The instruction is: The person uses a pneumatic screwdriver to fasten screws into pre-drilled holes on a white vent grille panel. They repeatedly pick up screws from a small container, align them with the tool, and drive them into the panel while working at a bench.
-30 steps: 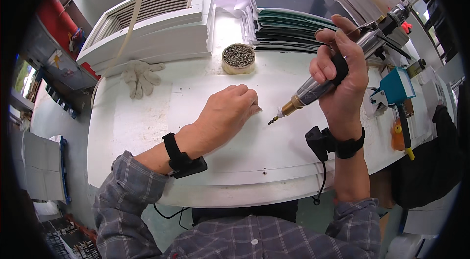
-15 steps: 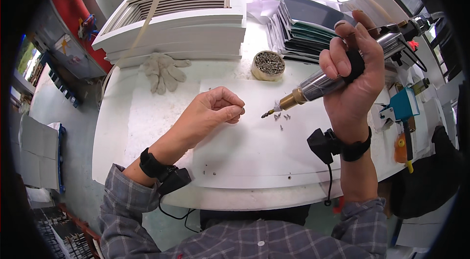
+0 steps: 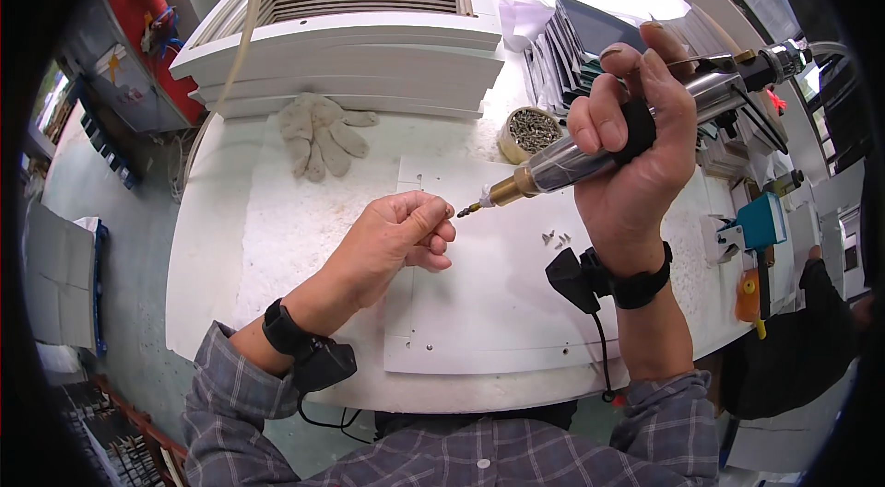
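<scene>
A pneumatic screwdriver (image 3: 558, 166), silver with a brass nose and a black grip sleeve, is in my right hand (image 3: 636, 141), whose fingers wrap round it. Its thin bit (image 3: 468, 210) points left and meets the fingertips of my left hand (image 3: 392, 234). Thumb and forefinger there are pinched together; whatever lies between them is too small to make out. Both hands are above a flat white panel (image 3: 498, 303) with small holes near its edges. Several loose screws (image 3: 557, 239) lie on the panel below the screwdriver.
Behind the panel stands a round tub (image 3: 510, 144) full of screws. A whitish work glove (image 3: 323, 132) lies left of it, before stacked white louvred panels (image 3: 341, 54). Dark folders (image 3: 576, 49) are piled at the back right. A teal tool (image 3: 761, 218) sits at the table's right side.
The screwdriver has moved left, and its bit now reaches my left fingertips. My left hand has turned, its thumb now uppermost. The whole view has shifted slightly.
</scene>
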{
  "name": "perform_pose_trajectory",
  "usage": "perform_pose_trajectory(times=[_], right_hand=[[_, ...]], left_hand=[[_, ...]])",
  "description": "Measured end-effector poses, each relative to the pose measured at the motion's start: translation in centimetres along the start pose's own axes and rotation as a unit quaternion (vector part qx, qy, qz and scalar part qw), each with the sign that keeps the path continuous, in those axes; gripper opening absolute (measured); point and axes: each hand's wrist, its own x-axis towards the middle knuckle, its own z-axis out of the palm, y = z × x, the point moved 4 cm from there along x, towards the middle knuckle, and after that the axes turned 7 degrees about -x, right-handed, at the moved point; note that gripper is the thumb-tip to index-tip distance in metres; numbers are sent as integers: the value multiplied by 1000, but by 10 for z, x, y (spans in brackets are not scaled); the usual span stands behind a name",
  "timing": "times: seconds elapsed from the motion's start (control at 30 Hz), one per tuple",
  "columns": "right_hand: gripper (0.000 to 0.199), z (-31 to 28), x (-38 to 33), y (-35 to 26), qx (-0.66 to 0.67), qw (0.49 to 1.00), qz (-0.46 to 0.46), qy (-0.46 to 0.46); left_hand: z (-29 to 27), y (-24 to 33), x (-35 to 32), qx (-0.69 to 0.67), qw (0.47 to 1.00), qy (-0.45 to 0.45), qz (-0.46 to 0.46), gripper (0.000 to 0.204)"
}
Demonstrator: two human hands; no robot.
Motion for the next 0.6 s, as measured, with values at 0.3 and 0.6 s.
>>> perform_pose_trajectory(times=[0.3, 0.6], right_hand=[[35, 3, 2, 10, 5, 1000, -3, 13], [34, 3, 4, 13, 18, 1000, -14, -7]], left_hand=[[3, 2, 1, 13, 1000, 7, -13, 30], [4, 3, -1, 6, 1000, 15, -19, 31]])
